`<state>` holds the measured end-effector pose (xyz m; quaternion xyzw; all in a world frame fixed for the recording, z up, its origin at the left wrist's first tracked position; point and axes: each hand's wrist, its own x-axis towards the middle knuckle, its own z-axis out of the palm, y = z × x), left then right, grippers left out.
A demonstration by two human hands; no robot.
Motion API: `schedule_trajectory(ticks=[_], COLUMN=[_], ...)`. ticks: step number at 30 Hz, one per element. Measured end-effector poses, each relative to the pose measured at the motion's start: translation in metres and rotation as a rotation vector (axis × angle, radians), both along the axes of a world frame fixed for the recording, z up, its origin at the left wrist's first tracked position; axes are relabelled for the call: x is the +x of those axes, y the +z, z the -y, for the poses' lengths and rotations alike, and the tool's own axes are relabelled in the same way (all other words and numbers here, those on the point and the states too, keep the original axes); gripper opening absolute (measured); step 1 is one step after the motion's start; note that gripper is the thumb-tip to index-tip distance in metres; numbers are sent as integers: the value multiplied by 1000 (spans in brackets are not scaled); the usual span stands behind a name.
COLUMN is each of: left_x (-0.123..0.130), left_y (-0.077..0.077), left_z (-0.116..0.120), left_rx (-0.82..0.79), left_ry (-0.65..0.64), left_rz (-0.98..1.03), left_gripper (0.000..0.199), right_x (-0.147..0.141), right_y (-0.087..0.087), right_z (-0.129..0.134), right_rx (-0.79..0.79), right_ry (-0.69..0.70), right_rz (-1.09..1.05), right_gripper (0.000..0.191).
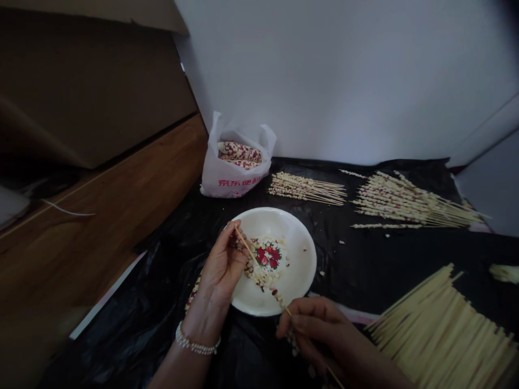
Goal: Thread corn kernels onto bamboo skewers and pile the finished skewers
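A thin wooden skewer [251,252] slants over a white bowl [302,270], with a few corn kernels [278,295] threaded along its middle. My left hand [225,259], with a beaded bracelet at the wrist, is closed with its fingertips at the skewer's upper end; whether a kernel is pinched there too is hidden. Lower down, my right hand [320,329] grips the same skewer, whose tail sticks out below the palm. Loose cream and dark red kernels lie in the bowl around a printed red flower pattern. More kernels show under my right fingers.
A white plastic bag [235,186] holds speckled corn cobs [241,151]. Behind the bowl lie a small pile of threaded skewers [306,189] and a larger pile [401,202]. Bare sticks [450,335] are heaped at right. Black sheeting [336,254] covers the surface; another cob [192,294] is partly hidden.
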<state>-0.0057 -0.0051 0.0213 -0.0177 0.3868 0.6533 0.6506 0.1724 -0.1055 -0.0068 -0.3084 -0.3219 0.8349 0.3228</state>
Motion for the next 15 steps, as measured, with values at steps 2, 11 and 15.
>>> schedule_trajectory(ticks=[2,11,15], left_x=[0,0,-1], left_y=[0,0,-2], left_z=[0,2,1], left_rx=[0,7,32], left_ry=[-7,40,28], left_rz=[16,-33,-37], left_gripper=[8,14,15], right_x=[-3,-5,1], right_y=[1,2,6], right_z=[1,2,1], right_rx=[4,-18,15], right_ry=[-6,-44,-69], right_rz=[41,-48,37], right_gripper=[25,28,30])
